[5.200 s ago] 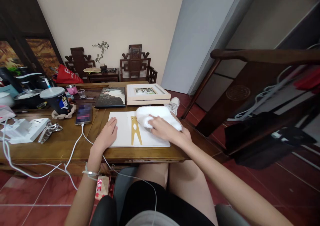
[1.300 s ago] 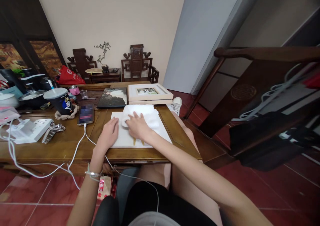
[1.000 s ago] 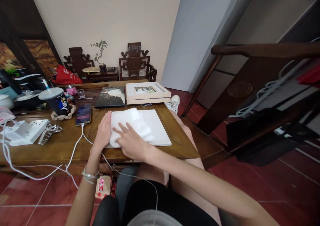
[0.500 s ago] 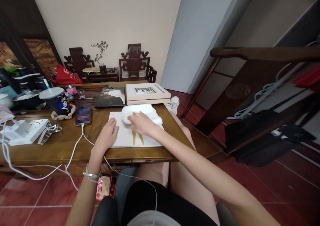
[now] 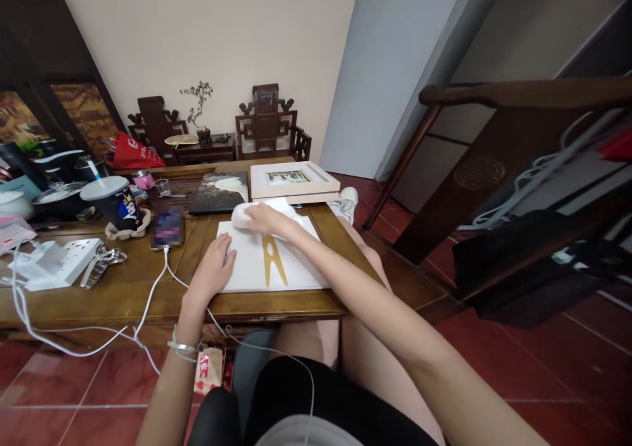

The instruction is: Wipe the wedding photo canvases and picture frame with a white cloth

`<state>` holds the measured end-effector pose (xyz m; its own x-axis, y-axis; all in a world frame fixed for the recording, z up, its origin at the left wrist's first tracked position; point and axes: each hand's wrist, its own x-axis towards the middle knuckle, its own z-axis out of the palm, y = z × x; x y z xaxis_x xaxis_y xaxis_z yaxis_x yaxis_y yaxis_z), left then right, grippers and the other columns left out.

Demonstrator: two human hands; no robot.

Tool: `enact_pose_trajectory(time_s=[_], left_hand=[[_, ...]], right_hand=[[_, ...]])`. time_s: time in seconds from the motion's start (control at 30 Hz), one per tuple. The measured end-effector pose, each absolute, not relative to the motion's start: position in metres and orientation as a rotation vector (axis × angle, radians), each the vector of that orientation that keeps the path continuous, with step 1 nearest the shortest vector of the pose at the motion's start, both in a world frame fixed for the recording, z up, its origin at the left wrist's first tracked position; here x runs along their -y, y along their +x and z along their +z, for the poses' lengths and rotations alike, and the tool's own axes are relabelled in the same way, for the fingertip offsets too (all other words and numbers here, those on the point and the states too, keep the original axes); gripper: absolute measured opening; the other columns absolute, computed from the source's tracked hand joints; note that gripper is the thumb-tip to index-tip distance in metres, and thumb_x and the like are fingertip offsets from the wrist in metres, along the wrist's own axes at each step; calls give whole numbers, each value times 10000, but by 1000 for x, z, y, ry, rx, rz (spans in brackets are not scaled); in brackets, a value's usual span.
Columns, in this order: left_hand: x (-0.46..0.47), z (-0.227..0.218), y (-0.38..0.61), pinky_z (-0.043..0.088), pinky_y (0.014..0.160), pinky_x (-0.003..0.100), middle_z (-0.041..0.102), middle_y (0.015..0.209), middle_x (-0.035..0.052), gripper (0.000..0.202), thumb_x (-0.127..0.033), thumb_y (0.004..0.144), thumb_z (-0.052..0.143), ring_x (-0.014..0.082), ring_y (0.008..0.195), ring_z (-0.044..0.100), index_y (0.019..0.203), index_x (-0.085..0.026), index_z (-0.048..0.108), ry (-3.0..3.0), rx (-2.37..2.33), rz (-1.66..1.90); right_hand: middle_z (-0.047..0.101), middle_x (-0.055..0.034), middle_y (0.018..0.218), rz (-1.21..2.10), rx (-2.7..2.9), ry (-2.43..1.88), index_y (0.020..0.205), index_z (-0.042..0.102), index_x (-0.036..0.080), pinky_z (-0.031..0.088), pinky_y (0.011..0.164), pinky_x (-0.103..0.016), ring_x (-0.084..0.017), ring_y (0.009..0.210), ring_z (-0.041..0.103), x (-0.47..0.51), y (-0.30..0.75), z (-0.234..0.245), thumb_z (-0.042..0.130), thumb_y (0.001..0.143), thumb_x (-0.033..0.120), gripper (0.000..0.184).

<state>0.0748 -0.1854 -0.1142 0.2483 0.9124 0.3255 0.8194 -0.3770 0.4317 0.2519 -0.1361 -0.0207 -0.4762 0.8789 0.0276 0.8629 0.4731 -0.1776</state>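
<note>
White cloth under right hand, frame behind, phone nearby

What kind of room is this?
It looks like a room in someone's home, maybe a living room: there's a carved wooden chair, a little potted tree and a big wooden table.

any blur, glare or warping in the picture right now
In the head view, the phone is pixelated, its screen unreadable; in the same head view, the dark wooden chair back slants and looks stretched, likely wide-lens distortion; also in the head view, the red floor tiles show a pale sheen at lower left.
</note>
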Motion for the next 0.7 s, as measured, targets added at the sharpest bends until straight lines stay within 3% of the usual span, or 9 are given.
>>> enact_pose_trajectory(time_s=[0.23, 0.4, 0.57, 0.7], left_hand=[[185, -118, 75, 276, 1161, 419, 453, 1438, 206, 490, -324, 930, 357, 268, 1377, 376, 1296, -36, 506, 2333, -1642, 825], [182, -119, 75, 279, 1156, 450, 457, 1444, 179, 463, -311, 924, 362, 263, 1376, 381, 1302, -82, 499, 2335, -1657, 807], [184, -112, 75, 265, 1164, 433, 431, 1461, 194, 494, -306, 913, 362, 265, 1393, 355, 1317, -50, 485, 2311, -1648, 734], [186, -107, 74, 248, 1170, 423, 409, 1484, 169, 532, -340, 915, 358, 250, 1407, 332, 1363, -69, 451, 2253, -1622, 712]], right_hand=[[674, -168, 917, 91, 2539, -1671, 879, 634, 90, 392, 734, -293, -258, 879, 603, 144, 334, -40, 387, 791, 42, 267], [648, -116, 772, 88, 2580, -1620, 742, 596, 153, 393, 746, -288, -236, 795, 607, 208, 349, -54, 421, 723, 17, 223], [644, -118, 886, 156, 2664, -1385, 771, 593, 166, 420, 796, -302, -246, 894, 594, 276, 367, -51, 425, 689, 22, 236], [617, -87, 800, 184, 2652, -1438, 728, 563, 181, 415, 760, -287, -225, 828, 579, 265, 373, -49, 432, 705, 45, 190]])
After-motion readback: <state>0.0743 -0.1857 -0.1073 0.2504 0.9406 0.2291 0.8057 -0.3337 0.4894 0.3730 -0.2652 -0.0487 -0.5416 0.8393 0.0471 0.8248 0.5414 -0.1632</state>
